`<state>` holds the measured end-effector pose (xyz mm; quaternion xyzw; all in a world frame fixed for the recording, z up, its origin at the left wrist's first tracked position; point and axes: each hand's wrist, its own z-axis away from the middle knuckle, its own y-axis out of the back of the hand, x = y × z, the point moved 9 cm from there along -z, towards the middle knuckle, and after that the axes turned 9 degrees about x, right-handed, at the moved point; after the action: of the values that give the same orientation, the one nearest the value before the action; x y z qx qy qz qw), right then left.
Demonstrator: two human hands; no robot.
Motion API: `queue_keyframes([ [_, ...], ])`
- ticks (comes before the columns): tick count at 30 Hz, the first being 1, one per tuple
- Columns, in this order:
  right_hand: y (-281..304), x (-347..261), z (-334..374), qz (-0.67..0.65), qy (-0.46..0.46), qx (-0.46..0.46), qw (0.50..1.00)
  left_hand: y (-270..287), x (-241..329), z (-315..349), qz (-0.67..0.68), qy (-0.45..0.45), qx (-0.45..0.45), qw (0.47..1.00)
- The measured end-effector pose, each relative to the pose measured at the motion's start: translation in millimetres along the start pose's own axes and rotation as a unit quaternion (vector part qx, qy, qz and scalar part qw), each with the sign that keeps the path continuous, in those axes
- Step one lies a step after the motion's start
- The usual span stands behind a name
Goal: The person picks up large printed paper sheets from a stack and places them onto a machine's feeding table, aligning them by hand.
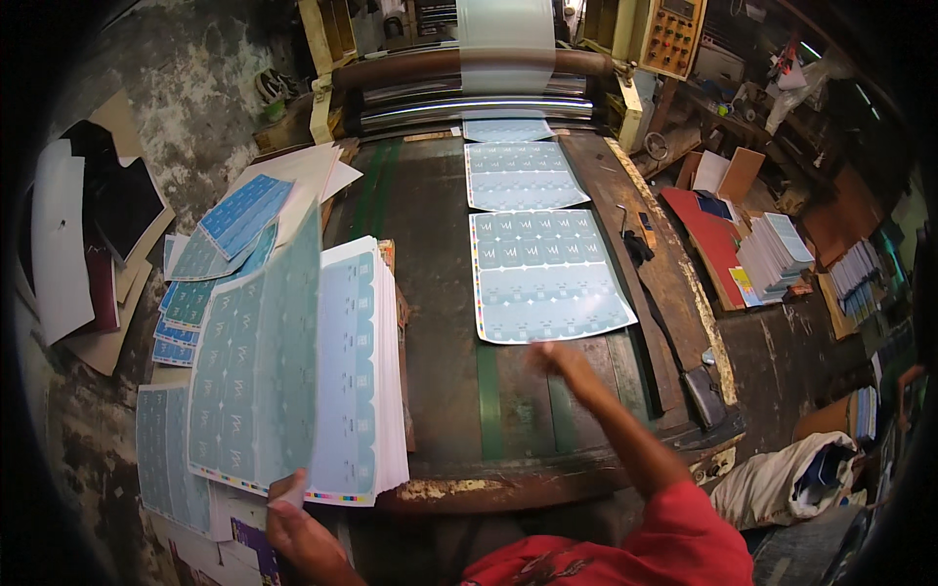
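My left hand (293,523) pinches the lower corner of a printed sheet (254,361), which tilts up and curls above a thick stack of printed sheets (347,391) at the left of the machine bed. Blurred by motion, my right hand (552,359) reaches to the near edge of another printed sheet (542,278) lying on the bed; whether it touches the paper I cannot tell. Behind that, a further sheet (523,176) lies flat, and a third (508,129) shows just below the rollers (479,107).
The dark machine bed (440,342) carries green strips and a metal rail at its right. More printed sheets (176,449) lie at the left. Paper stacks (777,254) and a white sack (787,479) stand at the right. A control panel (674,34) hangs at the far right.
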<state>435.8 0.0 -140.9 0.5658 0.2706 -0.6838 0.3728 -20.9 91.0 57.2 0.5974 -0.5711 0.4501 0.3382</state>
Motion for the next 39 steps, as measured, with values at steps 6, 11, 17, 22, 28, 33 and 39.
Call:
queue_keyframes([
  [6,-82,-75,146,-0.242,0.018,-0.277,0.93,-89,60,70,-0.189,-0.238,-0.404,0.863],
  [11,-72,-50,166,-0.283,-0.122,-0.153,0.939,-101,63,94,-0.32,-0.336,-0.428,0.776],
  [17,-49,96,196,-0.338,-0.256,-0.035,0.905,-72,39,41,-0.38,-0.269,-0.299,0.833],
  [22,-29,119,219,-0.367,-0.297,0.056,0.88,-59,22,40,-0.38,-0.28,-0.242,0.848],
  [28,-14,117,171,-0.412,-0.264,0.04,0.871,-53,30,23,-0.284,-0.161,-0.26,0.909],
  [33,-9,106,126,-0.396,-0.226,0.083,0.886,-38,9,11,-0.209,-0.007,-0.227,0.951],
  [39,-9,100,103,-0.385,-0.16,0.148,0.897,13,-23,-8,0.13,0.131,0.06,0.981],
])
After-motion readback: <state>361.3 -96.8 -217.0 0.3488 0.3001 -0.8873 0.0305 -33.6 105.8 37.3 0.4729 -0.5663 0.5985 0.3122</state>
